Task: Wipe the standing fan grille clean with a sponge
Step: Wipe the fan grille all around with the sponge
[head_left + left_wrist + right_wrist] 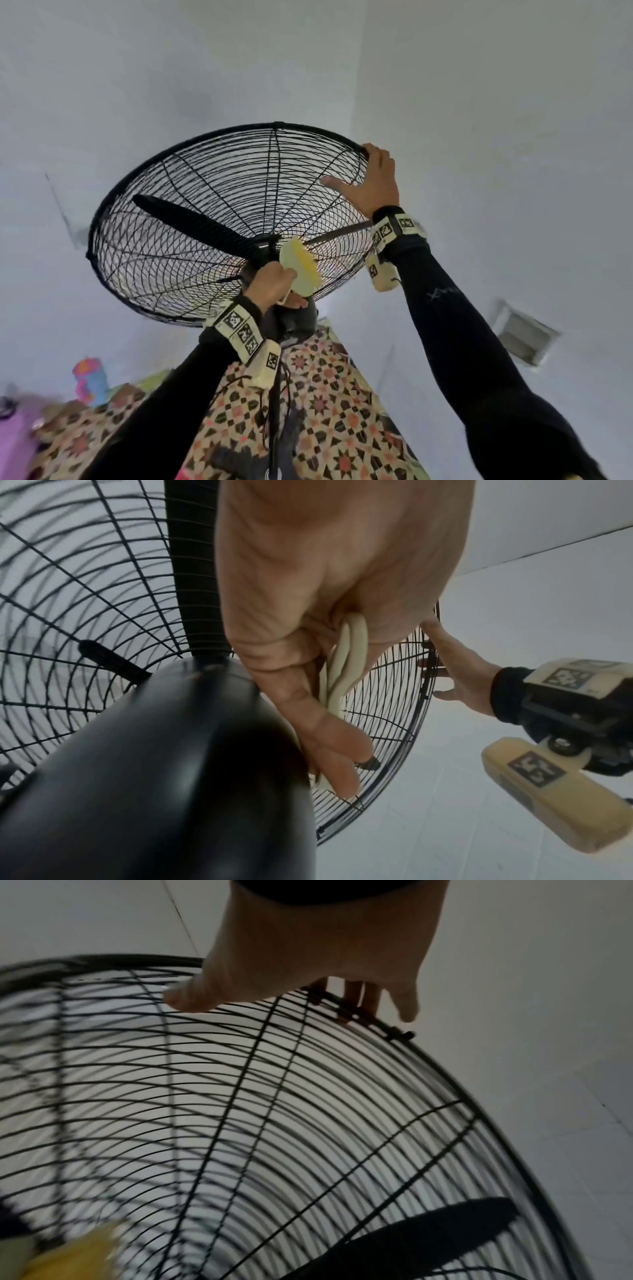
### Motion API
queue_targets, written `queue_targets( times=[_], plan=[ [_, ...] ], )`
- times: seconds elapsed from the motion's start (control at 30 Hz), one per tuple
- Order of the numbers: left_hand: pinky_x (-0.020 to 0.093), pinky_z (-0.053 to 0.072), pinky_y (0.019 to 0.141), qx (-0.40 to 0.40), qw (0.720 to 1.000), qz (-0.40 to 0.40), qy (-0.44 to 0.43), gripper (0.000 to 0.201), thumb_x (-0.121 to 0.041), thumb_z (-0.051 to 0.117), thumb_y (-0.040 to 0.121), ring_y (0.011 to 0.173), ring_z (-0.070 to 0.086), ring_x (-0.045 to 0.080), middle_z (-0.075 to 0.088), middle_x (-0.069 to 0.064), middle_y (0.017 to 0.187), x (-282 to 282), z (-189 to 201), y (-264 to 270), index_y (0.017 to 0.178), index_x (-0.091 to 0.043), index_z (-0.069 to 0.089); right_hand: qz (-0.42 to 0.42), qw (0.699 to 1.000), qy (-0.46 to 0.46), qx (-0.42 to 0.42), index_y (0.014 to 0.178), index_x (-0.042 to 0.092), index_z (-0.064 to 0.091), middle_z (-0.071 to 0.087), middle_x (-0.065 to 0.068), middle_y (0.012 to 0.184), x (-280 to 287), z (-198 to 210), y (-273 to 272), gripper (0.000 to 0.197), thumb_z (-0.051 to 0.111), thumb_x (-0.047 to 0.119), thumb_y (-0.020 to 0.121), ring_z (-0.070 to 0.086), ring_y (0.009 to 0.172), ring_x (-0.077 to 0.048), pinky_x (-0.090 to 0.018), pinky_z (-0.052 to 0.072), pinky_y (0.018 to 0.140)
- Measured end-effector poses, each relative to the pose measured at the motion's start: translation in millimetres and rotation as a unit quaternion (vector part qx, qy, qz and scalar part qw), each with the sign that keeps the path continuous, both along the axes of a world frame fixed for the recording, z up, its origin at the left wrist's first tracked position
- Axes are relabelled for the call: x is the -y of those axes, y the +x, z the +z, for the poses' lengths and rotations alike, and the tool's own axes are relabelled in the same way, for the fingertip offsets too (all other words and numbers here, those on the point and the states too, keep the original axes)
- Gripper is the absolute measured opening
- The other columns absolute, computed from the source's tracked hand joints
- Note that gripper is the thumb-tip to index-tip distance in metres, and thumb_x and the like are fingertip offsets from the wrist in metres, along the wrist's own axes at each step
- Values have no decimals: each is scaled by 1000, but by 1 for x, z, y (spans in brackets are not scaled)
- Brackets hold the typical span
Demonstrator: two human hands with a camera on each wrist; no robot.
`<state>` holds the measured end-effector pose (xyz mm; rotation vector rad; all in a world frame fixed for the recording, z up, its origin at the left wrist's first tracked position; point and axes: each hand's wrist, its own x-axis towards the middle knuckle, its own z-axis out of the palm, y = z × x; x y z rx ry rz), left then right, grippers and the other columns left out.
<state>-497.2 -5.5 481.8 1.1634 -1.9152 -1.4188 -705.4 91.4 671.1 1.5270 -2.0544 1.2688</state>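
The black wire fan grille (191, 219) tilts overhead, with a dark blade (191, 222) inside it. My left hand (289, 287) grips a folded yellow and pale sponge (299, 270), which lies against the rear grille wires right beside the black motor housing (294, 318). In the left wrist view the sponge (346, 664) is squeezed between palm and fingers (329, 737) next to the motor housing (171, 764). My right hand (363, 174) holds the grille's upper right rim. In the right wrist view its fingers (359, 993) hook over the rim (394, 1034) and the thumb rests on the wires.
The fan's pole (274, 411) drops to a patterned cloth (325, 394) below. A colourful bottle (90, 377) stands at the lower left. A pale wall fitting (524, 334) sits at the right. White walls surround the fan.
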Motion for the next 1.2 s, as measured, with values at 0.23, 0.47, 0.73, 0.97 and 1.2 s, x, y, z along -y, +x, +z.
queue_targets(
  times=[0.23,0.47,0.73,0.97,1.2],
  plan=[
    [55,64,79,4,999,-31,-17,59,-36,50,78,91,74,43,72,26,106,-56,32,18,117,8,59,-146,989,2,-36,134,17,41,47,-8,131,-38,-5,31,120,43,107,54,46,121,-30,-55,44,101],
    [54,63,81,62,994,-62,-57,37,-28,50,87,91,75,42,72,27,100,-67,16,42,99,6,59,-246,968,41,-42,142,11,36,41,-16,141,-55,3,97,134,33,110,51,40,129,-38,-63,39,102],
    [47,59,88,95,987,-45,-125,34,-19,50,103,99,70,44,72,29,104,-59,-6,87,106,10,68,-353,927,96,-79,147,13,29,32,-19,145,-76,5,170,108,50,89,74,31,132,-40,-62,35,99],
    [41,50,83,118,974,-76,-178,38,-18,41,109,105,64,45,66,32,115,-59,-16,98,119,14,59,-370,917,79,-126,145,9,34,37,-19,148,-83,-13,185,96,45,83,84,38,132,-40,-59,36,104],
    [47,59,79,103,970,-92,-199,22,-19,42,109,87,71,42,71,25,98,-69,-36,92,99,-1,51,-318,936,11,-153,157,16,29,48,-16,143,-98,-37,160,86,41,71,91,49,124,-38,-53,36,107]
  ],
)
